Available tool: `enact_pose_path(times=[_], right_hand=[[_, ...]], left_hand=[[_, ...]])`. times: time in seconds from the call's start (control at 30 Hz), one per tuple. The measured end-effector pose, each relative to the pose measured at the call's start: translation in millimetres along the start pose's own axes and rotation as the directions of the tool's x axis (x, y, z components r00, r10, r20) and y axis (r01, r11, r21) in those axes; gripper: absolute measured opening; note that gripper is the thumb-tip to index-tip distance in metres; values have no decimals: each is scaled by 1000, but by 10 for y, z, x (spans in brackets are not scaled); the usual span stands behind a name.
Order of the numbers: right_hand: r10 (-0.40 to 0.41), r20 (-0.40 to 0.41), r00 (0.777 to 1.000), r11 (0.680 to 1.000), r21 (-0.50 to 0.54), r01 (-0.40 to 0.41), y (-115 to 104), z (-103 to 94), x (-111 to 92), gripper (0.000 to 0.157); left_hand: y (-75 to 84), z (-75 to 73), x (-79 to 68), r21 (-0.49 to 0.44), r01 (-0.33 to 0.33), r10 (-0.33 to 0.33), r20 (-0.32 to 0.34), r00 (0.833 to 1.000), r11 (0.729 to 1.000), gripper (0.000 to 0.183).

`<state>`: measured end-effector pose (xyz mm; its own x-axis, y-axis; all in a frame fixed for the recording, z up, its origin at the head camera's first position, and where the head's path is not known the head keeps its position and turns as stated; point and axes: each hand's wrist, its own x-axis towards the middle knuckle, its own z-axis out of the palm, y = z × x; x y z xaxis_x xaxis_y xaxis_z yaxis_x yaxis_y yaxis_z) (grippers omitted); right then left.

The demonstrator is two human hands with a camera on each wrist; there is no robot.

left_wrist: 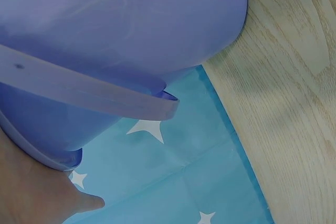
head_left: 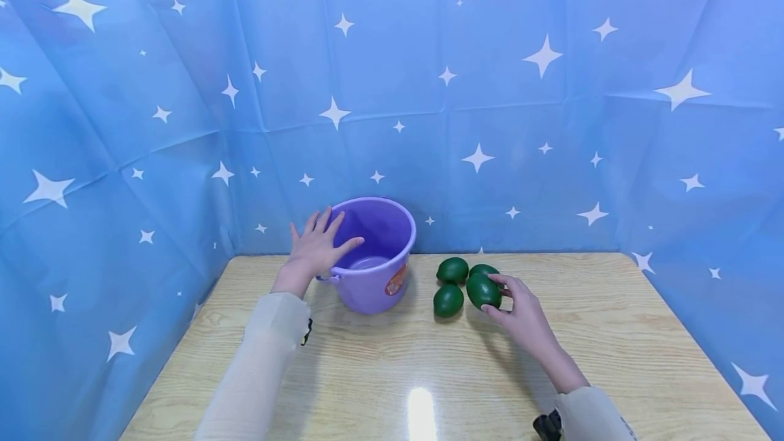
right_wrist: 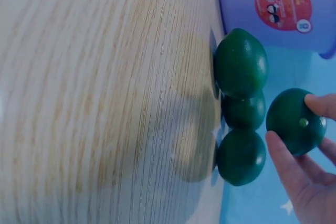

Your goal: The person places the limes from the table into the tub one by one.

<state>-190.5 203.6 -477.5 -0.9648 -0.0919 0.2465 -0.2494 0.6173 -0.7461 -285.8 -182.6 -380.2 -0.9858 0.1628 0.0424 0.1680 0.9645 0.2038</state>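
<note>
A purple bucket (head_left: 366, 293) stands upright at the back of the table, its mouth tilted into my view. My left hand (head_left: 314, 250) rests on its left rim with fingers spread; in the left wrist view the bucket's handle (left_wrist: 89, 90) hangs along the side. Right of the bucket, my right hand (head_left: 523, 314) holds a green lime (head_left: 482, 291) between thumb and fingers. The right wrist view shows this lime (right_wrist: 294, 121) raised off the table. Beside it three more limes lie close together: one at the back (head_left: 452, 270), one in front (head_left: 448, 301), one partly hidden (head_left: 484, 269).
The wooden table (head_left: 380, 373) reaches back to a blue star-patterned cloth (head_left: 502, 107) that hangs behind and on both sides. A red round label (right_wrist: 283, 4) is on the bucket's side. Light glares on the table's near part.
</note>
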Motion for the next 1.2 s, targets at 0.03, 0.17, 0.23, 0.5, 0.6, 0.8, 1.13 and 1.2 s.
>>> enact_pose_path(times=[0.03, 0.17, 0.23, 0.5, 0.6, 0.8, 1.13, 1.2], right_hand=[[0, 0, 1000, 1000, -1, 0, 2, 1, 0, 57], [3, -1, 1000, 1000, -4, -3, 4, 1, 1, 57], [7, 2, 1000, 1000, -3, -7, 3, -1, 2, 57], [24, 13, 1000, 1000, 2, -24, -22, -15, 8, 57], [25, 11, 1000, 1000, 3, -25, -31, -22, 14, 57], [27, 8, 1000, 1000, 8, -27, -35, -29, 24, 57], [13, 8, 1000, 1000, 12, -13, -84, -11, 39, 56], [12, 8, 1000, 1000, 13, -12, -98, -9, 44, 56]], left_hand=[[1, 0, -1, 0, 0, 0, 0, 1000, 1000, 92], [0, 2, -7, 2, 1, -1, 0, 1000, 1000, 91], [0, 3, -9, 4, 1, -1, 0, 1000, 1000, 91], [7, -9, -20, 3, 1, -1, 2, 1000, 1000, 92], [3, -9, -17, 4, 3, -3, 4, 1000, 1000, 92], [-9, -2, 4, 16, -4, 4, 9, 1000, 1000, 96], [-21, 14, 28, 26, -4, 4, -1, 1000, 1000, 97], [-27, 21, 32, 29, -5, 5, -6, 1000, 1000, 98]])
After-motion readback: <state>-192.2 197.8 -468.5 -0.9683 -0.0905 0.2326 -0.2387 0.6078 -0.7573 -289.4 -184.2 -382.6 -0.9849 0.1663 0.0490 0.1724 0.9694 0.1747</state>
